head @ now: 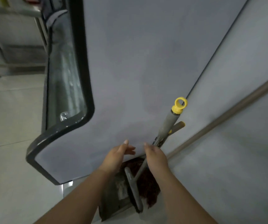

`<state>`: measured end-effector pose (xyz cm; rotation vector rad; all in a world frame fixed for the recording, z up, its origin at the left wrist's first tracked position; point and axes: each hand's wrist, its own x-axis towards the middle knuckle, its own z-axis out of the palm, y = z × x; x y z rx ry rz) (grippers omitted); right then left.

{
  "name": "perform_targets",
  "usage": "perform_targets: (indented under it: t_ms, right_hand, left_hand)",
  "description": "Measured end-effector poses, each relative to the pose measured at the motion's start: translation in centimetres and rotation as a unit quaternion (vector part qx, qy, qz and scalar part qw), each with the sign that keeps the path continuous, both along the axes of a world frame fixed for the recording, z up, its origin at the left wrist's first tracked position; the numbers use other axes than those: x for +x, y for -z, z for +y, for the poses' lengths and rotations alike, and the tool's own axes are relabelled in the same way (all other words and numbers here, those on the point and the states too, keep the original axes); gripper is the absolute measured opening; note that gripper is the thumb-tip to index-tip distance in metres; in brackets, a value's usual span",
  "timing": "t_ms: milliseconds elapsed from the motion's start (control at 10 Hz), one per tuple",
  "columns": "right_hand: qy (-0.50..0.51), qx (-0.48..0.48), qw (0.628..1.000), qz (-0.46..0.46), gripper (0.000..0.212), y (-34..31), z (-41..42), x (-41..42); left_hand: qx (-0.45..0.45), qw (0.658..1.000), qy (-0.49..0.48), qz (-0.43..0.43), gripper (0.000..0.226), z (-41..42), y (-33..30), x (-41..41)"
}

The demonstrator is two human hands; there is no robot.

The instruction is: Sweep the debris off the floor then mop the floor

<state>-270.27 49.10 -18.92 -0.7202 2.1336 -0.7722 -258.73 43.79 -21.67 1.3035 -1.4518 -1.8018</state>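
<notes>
Floor: pale shiny tiles point(12, 120) are under you, with a big grey cabinet point(130, 62) right in front of you.
Cabinet edge: it has a thick black rim point(88, 81) and a glass side point(65, 81).
Wall: a grey wall point(251, 94) is to your right, just beside the cabinet.
Mop: its grey handle with the yellow loop point(180, 105) leans in the corner between cabinet and wall; its flat grey head point(133, 189) sits low, near your arms.
Broom: brown bristles point(148, 188) show behind the mop head, down by the floor.
Long pole: a tan pole point(227, 120) leans along the wall.
Your left hand point(117, 156): fingers are loose and spread, holding nothing, near the cabinet face.
Your right hand point(156, 156): it is at the mop's thin pole, fingers bent over it, but you cannot tell if it really grips.
Far left: a metal rack point(8, 38) stands on the tiles.
</notes>
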Motion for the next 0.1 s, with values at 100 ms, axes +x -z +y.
perform_targets:
  t_ms: [100]
  right_hand:
    - [0.028, -0.045, 0.998, -0.022, 0.032, -2.76, -0.16, 2.62]
  left_hand:
    - [-0.013, 1.0, 0.003, 0.002, 0.044, 0.39, -3.88, 2.38]
